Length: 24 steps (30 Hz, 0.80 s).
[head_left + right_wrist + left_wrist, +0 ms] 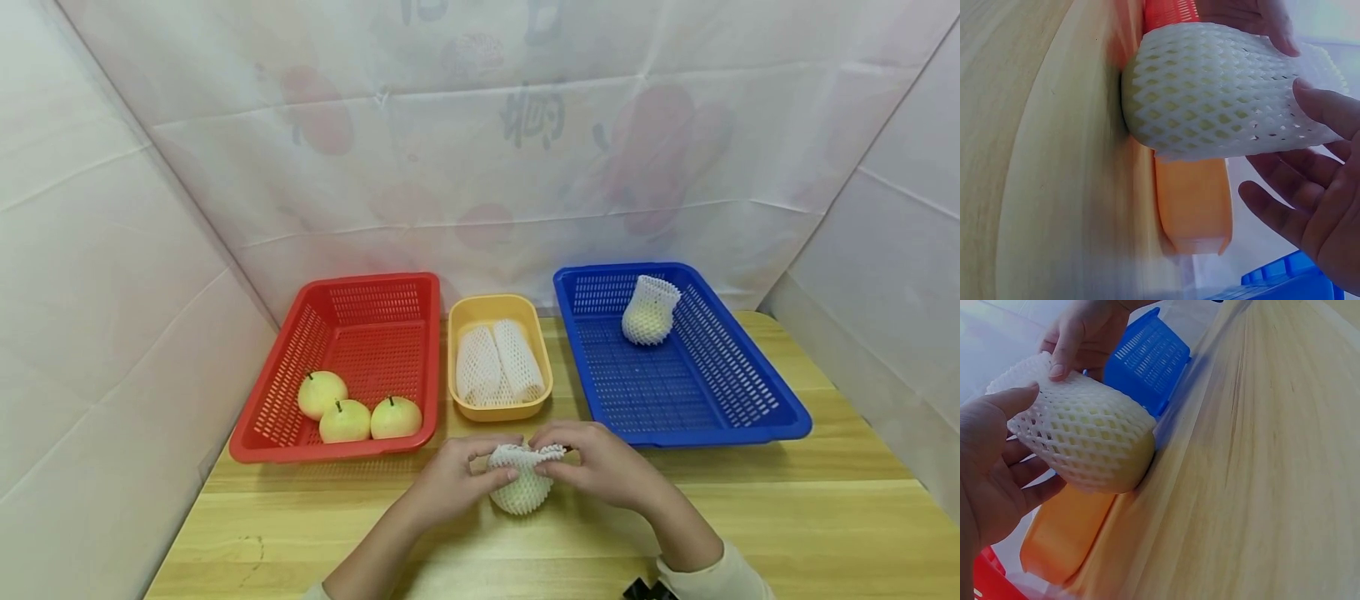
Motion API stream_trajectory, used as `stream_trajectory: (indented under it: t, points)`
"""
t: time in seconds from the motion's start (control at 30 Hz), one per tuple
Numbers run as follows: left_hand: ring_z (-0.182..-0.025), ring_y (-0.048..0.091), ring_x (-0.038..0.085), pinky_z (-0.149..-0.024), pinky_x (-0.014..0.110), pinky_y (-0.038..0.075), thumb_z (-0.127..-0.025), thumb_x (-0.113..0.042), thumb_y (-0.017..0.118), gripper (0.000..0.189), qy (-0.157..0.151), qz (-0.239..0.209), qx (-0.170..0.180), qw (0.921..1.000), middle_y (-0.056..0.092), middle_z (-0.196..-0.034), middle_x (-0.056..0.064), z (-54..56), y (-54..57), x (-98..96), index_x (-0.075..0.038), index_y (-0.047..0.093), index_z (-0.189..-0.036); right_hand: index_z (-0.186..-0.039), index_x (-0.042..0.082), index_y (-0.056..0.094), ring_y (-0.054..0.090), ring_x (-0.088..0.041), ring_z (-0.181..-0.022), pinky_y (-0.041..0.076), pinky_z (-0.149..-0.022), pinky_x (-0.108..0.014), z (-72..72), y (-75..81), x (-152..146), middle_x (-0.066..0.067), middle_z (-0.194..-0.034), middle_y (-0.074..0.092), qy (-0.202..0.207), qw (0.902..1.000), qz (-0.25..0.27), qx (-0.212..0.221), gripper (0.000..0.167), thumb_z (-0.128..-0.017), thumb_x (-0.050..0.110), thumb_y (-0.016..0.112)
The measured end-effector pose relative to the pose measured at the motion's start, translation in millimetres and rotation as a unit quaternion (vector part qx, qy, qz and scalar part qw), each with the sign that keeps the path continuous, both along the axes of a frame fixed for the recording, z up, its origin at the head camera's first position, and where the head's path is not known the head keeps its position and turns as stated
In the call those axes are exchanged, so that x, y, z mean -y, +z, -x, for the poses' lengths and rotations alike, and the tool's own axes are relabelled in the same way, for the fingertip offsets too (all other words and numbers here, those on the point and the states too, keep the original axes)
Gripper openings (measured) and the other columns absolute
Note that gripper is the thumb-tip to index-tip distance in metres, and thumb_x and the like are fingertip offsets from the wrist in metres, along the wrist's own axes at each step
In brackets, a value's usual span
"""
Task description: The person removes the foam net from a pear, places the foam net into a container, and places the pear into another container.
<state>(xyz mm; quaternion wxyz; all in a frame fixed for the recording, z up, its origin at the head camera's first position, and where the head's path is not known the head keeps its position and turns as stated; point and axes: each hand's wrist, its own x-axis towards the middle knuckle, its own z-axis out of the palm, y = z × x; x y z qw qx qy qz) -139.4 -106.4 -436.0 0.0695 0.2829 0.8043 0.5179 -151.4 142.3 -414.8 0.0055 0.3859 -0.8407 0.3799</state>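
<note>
A yellow pear (1129, 103) rests on the table inside a white foam net sleeve (521, 492); its bare bottom shows below the mesh. My left hand (453, 477) grips the sleeve's upper part from the left, thumb in front and fingers behind. From the other side my right hand (600, 458) pinches the upper rim between thumb and fingers. In the left wrist view the sleeve (1085, 425) rises past the fruit, its top end loose between both thumbs.
Three bare pears (345, 421) lie in the front of a red basket (333, 454) at left. A yellow tray (501, 412) holds several foam sleeves (517, 358). The blue basket (693, 435) at right contains one sleeved pear (648, 321). White cloth walls (480, 167) enclose the table.
</note>
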Motion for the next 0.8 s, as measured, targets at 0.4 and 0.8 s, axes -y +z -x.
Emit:
stream_trajectory:
  t: [0.4, 0.8]
  points:
    - [-0.122, 0.060, 0.017, -0.103, 0.034, 0.049, -0.093, -0.036, 0.067, 0.026, 0.004, 0.004, -0.025, 0.9997, 0.064, -0.131, -0.006, 1.2, -3.5, -0.8, -0.021, 0.075, -0.113, -0.112, 0.028, 0.068, 0.064, -0.008, -0.106, 0.054, -0.092, -0.033, -0.7, 1.5, -0.1, 0.016, -0.112, 0.068, -0.017, 0.9992, -0.023, 0.028, 0.028, -0.086, 0.032, 0.076]
    - [-0.122, 0.060, 0.018, -0.102, 0.033, 0.049, -0.088, -0.036, 0.073, 0.033, 0.000, 0.007, -0.031, 0.9995, 0.064, -0.132, -0.003, 1.0, -3.9, 0.4, -0.020, 0.072, -0.117, -0.102, 0.028, 0.069, 0.065, -0.008, -0.102, 0.056, -0.088, -0.031, 0.4, -1.8, 0.9, 0.015, -0.108, 0.069, -0.005, 0.9999, -0.007, 0.010, 0.017, -0.087, 0.023, 0.075]
